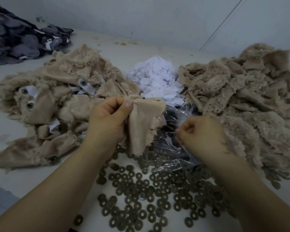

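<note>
Here I see pale table [32,178], white wall [141,14]; left hand [107,114] fingers pinch beige fabric [144,124]; right hand [201,131] fingers curled, grip unclear.

Limp beige fabric piece [144,124], smooth backing outward, hangs crumpled, touching crinkled clear plastic bag [172,156].

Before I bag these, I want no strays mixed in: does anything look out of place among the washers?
Yes: one shiny silver piece lies among the dull brown washers, between the forearms; its colour and shine match none around it. Some washers lie under the cloth that the left hand grips.
</note>
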{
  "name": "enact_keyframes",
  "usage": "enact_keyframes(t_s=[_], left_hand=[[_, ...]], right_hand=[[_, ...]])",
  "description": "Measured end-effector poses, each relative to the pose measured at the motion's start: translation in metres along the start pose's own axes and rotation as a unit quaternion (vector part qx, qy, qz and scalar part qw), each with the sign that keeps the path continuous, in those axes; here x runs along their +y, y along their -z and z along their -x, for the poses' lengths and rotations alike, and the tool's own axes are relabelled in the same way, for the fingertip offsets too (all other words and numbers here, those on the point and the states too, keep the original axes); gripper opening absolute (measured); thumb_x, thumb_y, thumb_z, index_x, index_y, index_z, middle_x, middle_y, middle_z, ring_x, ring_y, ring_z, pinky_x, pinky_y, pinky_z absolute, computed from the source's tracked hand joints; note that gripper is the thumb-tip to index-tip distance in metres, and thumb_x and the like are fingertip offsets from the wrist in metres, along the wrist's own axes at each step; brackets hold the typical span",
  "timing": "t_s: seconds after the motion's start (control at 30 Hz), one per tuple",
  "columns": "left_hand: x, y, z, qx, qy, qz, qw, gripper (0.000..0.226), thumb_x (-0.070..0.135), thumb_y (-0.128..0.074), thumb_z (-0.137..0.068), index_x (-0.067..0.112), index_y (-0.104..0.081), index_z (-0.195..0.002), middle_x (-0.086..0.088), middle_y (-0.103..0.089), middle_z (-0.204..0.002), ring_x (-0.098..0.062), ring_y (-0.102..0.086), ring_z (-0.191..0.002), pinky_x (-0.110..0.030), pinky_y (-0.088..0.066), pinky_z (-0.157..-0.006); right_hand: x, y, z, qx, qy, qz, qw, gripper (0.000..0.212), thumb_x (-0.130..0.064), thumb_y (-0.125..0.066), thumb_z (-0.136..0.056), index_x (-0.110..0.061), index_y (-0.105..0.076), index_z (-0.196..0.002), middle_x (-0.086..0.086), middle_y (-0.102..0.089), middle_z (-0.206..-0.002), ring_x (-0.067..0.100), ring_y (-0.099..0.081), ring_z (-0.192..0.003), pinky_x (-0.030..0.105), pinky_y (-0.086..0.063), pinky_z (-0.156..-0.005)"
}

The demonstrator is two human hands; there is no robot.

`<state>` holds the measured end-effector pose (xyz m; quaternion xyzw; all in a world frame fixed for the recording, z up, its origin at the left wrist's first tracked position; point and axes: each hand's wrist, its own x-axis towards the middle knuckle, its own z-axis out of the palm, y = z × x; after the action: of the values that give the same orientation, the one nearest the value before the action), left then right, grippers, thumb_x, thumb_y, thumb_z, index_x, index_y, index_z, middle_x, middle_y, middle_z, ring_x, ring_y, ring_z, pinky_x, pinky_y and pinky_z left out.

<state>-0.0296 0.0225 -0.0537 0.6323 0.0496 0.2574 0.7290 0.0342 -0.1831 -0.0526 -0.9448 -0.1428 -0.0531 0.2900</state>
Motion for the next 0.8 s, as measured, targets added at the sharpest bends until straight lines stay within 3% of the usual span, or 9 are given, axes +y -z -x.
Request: enact_keyframes(t_s=[0.07, 0.17, 0.23, 0.3, 0.4, 0.53, 0.7, 0.8], left_hand=[[0.003, 0.004, -0.003, 0.002, -0.005, 0.011, 1.000, 0.034, 0.014, -0.056, -0.097, 0.022, -0.065, -0.065, 0.000, -0.054, -0.060, -0.011, -0.047, -0.053, -0.022, -0.045, -0.050], [0.002, 0.006, -0.005, 0.000, -0.008, 0.008, 1.000, 0.033, 0.015, -0.056, -0.097, 0.021, -0.066, -0.067, -0.007, -0.054, -0.067, -0.021, -0.047, -0.062, -0.030, -0.045, -0.058], [-0.002, 0.004, -0.005, 0.000, -0.006, 0.007, 1.000, 0.028, 0.015, -0.057, -0.096, 0.018, -0.066, -0.070, -0.012, -0.052, -0.071, -0.025, -0.044, -0.066, -0.036, -0.042, -0.061], [-0.005, 0.001, -0.004, -0.005, -0.007, 0.003, 1.000, 0.026, 0.017, -0.060, -0.095, 0.018, -0.065, -0.070, -0.010, -0.053, -0.068, -0.021, -0.046, -0.060, -0.030, -0.043, -0.056], [-0.009, -0.002, -0.003, -0.018, -0.007, 0.012, 1.000, 0.021, 0.022, -0.062, -0.089, 0.019, -0.066, -0.069, -0.003, -0.055, -0.064, -0.014, -0.048, -0.058, -0.024, -0.045, -0.054], [-0.014, -0.007, 0.001, -0.034, -0.008, 0.005, 0.999, 0.028, 0.011, -0.059, -0.095, 0.017, -0.064, -0.068, 0.005, -0.052, -0.058, -0.007, -0.045, -0.055, -0.018, -0.044, -0.054], [-0.014, -0.008, 0.004, -0.047, 0.001, 0.012, 0.999, 0.032, 0.009, -0.057, -0.095, 0.020, -0.064, -0.066, 0.007, -0.050, -0.056, -0.006, -0.042, -0.051, -0.016, -0.040, -0.049], [-0.014, -0.009, 0.004, -0.053, -0.008, 0.009, 0.999, 0.032, 0.008, -0.057, -0.095, 0.021, -0.064, -0.067, 0.007, -0.051, -0.058, -0.006, -0.044, -0.055, -0.017, -0.042, -0.054]], right_hand=[[-0.003, 0.000, 0.001, -0.038, 0.035, 0.078, 0.996, 0.020, -0.022, -0.071, -0.084, -0.027, -0.070, -0.065, -0.007, -0.070, -0.066, 0.011, -0.067, -0.066, 0.014, -0.044, -0.055], [-0.007, -0.008, 0.000, -0.094, 0.071, 0.157, 0.981, 0.015, -0.018, -0.062, -0.091, -0.021, -0.077, -0.094, 0.002, -0.074, -0.097, 0.020, -0.067, -0.094, 0.022, -0.045, -0.073], [-0.007, -0.012, 0.000, -0.099, 0.109, 0.170, 0.974, 0.022, -0.023, -0.057, -0.094, -0.019, -0.075, -0.105, 0.005, -0.070, -0.107, 0.022, -0.064, -0.097, 0.026, -0.047, -0.080], [-0.004, -0.018, 0.000, -0.098, 0.139, 0.172, 0.970, 0.026, -0.027, -0.054, -0.097, -0.020, -0.072, -0.114, 0.003, -0.061, -0.113, 0.022, -0.061, -0.097, 0.028, -0.047, -0.081], [0.004, -0.027, 0.004, -0.072, 0.149, 0.217, 0.962, 0.026, -0.032, -0.052, -0.098, -0.026, -0.067, -0.118, -0.001, -0.046, -0.106, 0.020, -0.053, -0.082, 0.030, -0.048, -0.070], [0.007, -0.029, 0.004, -0.053, 0.121, 0.231, 0.964, 0.025, -0.025, -0.057, -0.091, -0.031, -0.064, -0.115, -0.004, -0.033, -0.093, 0.016, -0.040, -0.064, 0.029, -0.039, -0.059], [0.005, -0.026, -0.006, -0.071, 0.082, 0.192, 0.975, 0.026, -0.027, -0.055, -0.092, -0.030, -0.069, -0.114, 0.001, -0.055, -0.103, 0.024, -0.060, -0.092, 0.034, -0.052, -0.077], [0.002, -0.027, -0.002, -0.068, 0.093, 0.189, 0.975, 0.026, -0.032, -0.054, -0.094, -0.027, -0.064, -0.117, -0.001, -0.040, -0.097, 0.024, -0.049, -0.080, 0.032, -0.042, -0.068]])
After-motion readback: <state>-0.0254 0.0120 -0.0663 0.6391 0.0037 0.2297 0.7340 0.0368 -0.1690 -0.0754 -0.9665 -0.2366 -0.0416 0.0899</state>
